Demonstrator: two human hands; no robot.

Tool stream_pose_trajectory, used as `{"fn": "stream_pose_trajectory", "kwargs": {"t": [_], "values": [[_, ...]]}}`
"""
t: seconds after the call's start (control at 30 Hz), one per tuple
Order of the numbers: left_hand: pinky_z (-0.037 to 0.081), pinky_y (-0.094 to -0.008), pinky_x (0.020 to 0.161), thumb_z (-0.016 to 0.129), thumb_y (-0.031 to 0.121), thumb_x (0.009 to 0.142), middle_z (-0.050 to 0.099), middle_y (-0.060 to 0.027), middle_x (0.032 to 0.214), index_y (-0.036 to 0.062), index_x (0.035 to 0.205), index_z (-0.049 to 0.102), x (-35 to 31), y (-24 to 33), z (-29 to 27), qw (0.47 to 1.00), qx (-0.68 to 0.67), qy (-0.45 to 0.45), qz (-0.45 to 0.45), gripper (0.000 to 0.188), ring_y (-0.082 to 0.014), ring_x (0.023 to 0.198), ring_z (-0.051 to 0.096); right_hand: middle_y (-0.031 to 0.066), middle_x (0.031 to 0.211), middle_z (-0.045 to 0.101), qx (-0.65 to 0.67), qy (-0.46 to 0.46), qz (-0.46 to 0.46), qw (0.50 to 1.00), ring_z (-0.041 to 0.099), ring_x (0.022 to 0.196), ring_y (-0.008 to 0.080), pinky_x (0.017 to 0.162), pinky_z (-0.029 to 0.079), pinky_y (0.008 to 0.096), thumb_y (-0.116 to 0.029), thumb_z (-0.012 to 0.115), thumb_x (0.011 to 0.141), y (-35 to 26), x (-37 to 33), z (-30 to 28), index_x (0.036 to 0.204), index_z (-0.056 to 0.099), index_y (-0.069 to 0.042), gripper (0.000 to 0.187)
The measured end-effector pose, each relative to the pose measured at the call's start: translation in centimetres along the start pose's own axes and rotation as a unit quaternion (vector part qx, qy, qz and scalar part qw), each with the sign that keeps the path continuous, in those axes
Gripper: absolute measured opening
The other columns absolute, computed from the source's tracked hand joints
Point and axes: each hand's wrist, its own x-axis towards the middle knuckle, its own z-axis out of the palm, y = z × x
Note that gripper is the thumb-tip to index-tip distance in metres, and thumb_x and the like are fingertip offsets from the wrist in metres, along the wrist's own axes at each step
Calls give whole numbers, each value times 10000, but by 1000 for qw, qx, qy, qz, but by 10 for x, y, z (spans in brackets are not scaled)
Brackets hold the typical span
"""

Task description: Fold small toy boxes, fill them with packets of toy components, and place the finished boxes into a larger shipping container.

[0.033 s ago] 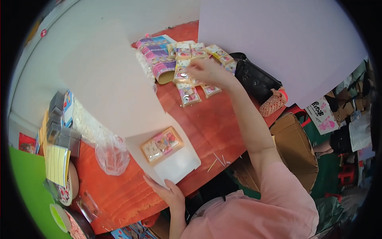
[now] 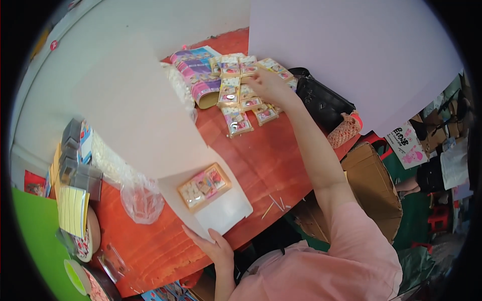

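The right hand [image 2: 271, 89] had shifted slightly rightward over piled packs [image 2: 230, 90], too overlapped to count, its grip unclear; the left hand [image 2: 218, 248] clasped one white box [image 2: 226, 209], one framed pack [image 2: 203, 186] inside, just beyond

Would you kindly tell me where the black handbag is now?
In the head view, the black handbag sits on the red table, right of the right hand and small packages, with a peach woven pouch at its near end.

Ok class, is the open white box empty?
No: a yellow-edged packet lies inside the white box.
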Motion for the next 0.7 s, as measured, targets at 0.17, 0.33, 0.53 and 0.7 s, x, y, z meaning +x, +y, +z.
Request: {"fn": "stream_pose_trajectory", "kwargs": {"t": [0.17,0.33,0.53,0.7], "values": [[249,-467,1224,469,53,996,249,-327,1602,-101,1590,100,-12,-31,1,998,-41,-18,-50,716,-414,1476,330,214,1325,622,-279,91,106,950,579,1246,409,1014,489,535,-540,670,923,122,72,3,1361,601,-79,639],[421,-423,1077,473,87,1047,509,-284,1402,-135,1462,327,-13,-37,3,999,-29,33,4,493,-355,1257,547,226,1372,577,-353,14,116,928,563,1269,406,1007,456,604,-572,703,873,135,82,22,1428,541,-139,722],[467,-430,992,482,86,1043,591,-260,1277,-136,1351,459,-8,-28,6,999,-12,46,-1,380,-342,1143,602,314,1361,556,-108,81,73,988,536,1291,480,1068,452,548,-475,736,817,90,95,40,1356,560,-31,720],[333,-443,1175,484,31,992,327,-311,1548,-117,1565,150,-12,-44,-8,996,-17,-39,-75,679,-387,1420,403,357,1382,513,37,142,119,982,523,1291,500,1090,443,543,-487,709,822,35,120,89,1395,479,35,808]]}}
